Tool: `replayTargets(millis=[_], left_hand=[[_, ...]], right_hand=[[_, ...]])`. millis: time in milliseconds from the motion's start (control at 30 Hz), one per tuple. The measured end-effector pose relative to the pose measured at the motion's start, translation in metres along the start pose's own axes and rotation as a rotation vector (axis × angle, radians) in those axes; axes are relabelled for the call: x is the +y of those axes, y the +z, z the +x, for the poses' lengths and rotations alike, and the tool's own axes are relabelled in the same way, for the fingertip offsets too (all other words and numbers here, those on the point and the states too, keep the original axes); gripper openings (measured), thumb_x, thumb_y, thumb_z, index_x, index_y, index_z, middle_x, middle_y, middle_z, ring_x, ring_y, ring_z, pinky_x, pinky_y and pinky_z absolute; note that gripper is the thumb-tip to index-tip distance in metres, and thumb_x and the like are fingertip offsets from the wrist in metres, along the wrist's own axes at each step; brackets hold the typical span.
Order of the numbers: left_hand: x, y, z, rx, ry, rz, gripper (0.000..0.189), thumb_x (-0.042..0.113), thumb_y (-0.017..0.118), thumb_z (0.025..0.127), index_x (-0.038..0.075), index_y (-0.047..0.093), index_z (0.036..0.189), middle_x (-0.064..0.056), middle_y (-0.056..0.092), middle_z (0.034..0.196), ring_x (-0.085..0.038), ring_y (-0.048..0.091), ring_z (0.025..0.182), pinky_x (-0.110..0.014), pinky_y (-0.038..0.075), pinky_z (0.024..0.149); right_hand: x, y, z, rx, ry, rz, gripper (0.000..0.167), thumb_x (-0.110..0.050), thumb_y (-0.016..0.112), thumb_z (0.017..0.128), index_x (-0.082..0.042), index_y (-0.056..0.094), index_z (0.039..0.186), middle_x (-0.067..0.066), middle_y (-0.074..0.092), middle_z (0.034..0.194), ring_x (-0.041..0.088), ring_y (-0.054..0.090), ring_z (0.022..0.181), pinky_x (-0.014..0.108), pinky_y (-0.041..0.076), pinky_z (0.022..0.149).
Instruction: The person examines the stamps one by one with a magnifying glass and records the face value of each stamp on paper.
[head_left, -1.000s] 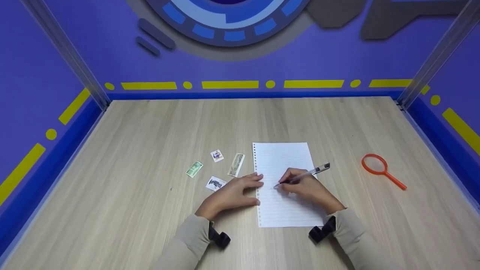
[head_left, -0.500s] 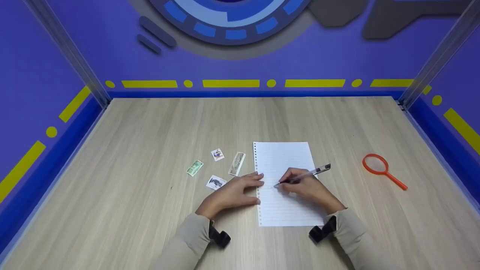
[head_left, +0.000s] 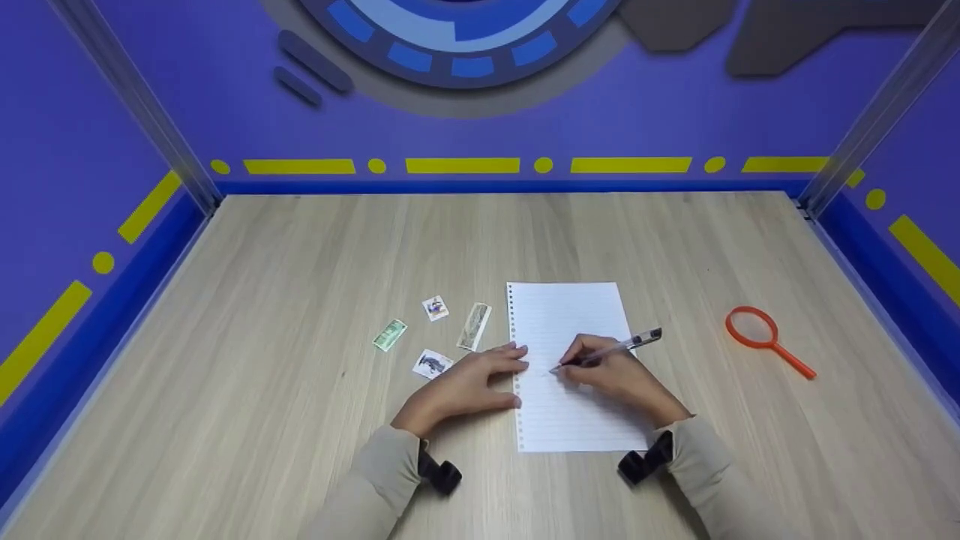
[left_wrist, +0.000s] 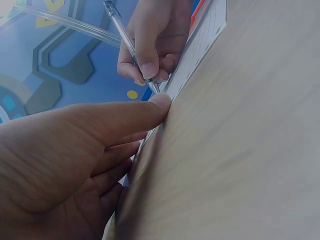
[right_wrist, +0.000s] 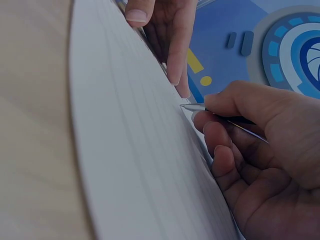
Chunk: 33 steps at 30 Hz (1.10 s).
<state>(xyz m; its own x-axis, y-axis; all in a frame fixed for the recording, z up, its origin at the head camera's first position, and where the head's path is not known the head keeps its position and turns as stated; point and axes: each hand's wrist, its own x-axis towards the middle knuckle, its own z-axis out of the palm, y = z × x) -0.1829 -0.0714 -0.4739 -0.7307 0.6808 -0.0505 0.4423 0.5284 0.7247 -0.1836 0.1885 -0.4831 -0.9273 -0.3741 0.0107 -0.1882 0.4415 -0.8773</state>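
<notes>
A lined sheet of paper [head_left: 574,315] with punched holes down its left edge lies on the table. My right hand [head_left: 619,379] pinches a clear pen [head_left: 626,344] with a black cap end; its tip is at the paper [right_wrist: 125,125], by a faint mark near the left side. The left hand [head_left: 469,386] rests at the sheet's left edge, fingertips and thumb on the margin, fingers relaxed. Just beyond it are several stamps: a black-and-white one [head_left: 432,364] partly behind the hand, a long grey-brown one [head_left: 474,327], a green one [head_left: 390,335] and a small colourful one [head_left: 435,308].
An orange magnifying glass [head_left: 770,343] lies to the right of the paper. The pale wooden table [head_left: 300,262] is bordered at the back and both sides by blue-purple panels [head_left: 480,135]. Black camera mounts sit on both wrists.
The pen tip has shifted very slightly on the paper, with a faint mark beside it. The left hand, stamps and magnifying glass stay in place; the whole view drifts a little.
</notes>
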Motion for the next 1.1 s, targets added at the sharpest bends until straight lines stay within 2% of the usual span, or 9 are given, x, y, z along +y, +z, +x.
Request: replayTargets(millis=[167,300,533,833,1100], left_hand=[[0.0,0.0,0.0,-0.001,0.004,0.013,0.053,0.022,0.07,0.085,0.007,0.057,0.134,0.0,0.042,0.151,-0.018,0.03,0.145,-0.035,0.026,0.119],[0.0,0.0,0.0,-0.001,0.01,0.019,0.053,0.022,0.07,0.085,0.006,0.056,0.134,0.0,0.042,0.151,-0.018,0.031,0.144,-0.035,0.026,0.12],[0.0,0.0,-0.001,0.007,0.016,0.017,0.053,0.021,0.071,0.085,0.006,0.057,0.133,-0.001,0.043,0.151,-0.019,0.032,0.144,-0.035,0.027,0.119],[0.0,0.0,-0.001,0.007,0.015,0.025,0.052,0.022,0.07,0.086,0.006,0.057,0.134,-0.001,0.042,0.151,-0.019,0.032,0.144,-0.036,0.027,0.119],[0.0,-0.001,-0.001,0.002,0.004,0.015,0.053,0.023,0.07,0.085,0.007,0.056,0.134,0.0,0.041,0.152,-0.018,0.03,0.145,-0.036,0.025,0.12]], right_hand=[[0.0,-0.001,0.0,-0.014,0.01,-0.005,0.007,-0.014,0.072,0.083,-0.014,0.067,0.088,0.001,0.065,0.087,0.014,0.056,0.078,0.02,0.044,0.068],[0.001,-0.001,-0.001,-0.029,0.015,-0.013,0.008,-0.017,0.073,0.083,-0.015,0.067,0.089,0.001,0.065,0.087,0.013,0.056,0.077,0.02,0.044,0.065],[0.0,0.0,-0.001,-0.022,-0.006,0.04,0.01,-0.008,0.072,0.083,-0.004,0.066,0.089,0.008,0.066,0.087,0.007,0.056,0.074,0.017,0.044,0.066],[-0.019,-0.002,-0.005,-0.042,0.016,0.013,0.009,-0.001,0.068,0.083,0.003,0.064,0.091,0.015,0.065,0.09,0.009,0.053,0.075,0.017,0.042,0.065],[-0.002,0.0,-0.001,-0.042,0.015,0.012,0.01,-0.007,0.071,0.082,-0.005,0.066,0.091,0.01,0.066,0.09,0.009,0.054,0.077,0.017,0.043,0.067]])
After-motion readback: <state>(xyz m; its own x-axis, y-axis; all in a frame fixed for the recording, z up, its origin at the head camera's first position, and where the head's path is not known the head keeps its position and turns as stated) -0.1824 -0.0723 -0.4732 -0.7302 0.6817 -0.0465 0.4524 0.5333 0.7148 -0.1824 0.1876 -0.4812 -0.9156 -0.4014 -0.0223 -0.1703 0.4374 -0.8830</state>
